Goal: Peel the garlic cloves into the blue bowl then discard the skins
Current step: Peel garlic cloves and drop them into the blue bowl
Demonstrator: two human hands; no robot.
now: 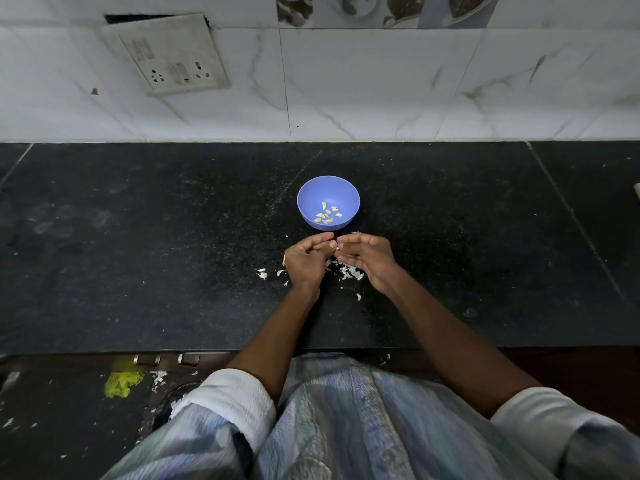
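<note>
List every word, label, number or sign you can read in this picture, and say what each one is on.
None can be read.
Switch and socket plate on the tiled wall: grimy, any marks too blurred.
Blue bowl: plain, no print.
Black countertop: no text.

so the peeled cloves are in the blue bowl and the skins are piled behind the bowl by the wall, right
Not quite. The peeled cloves are in the blue bowl, but the skins lie in front of the bowl, under and around the hands, as the head view shows.
</note>
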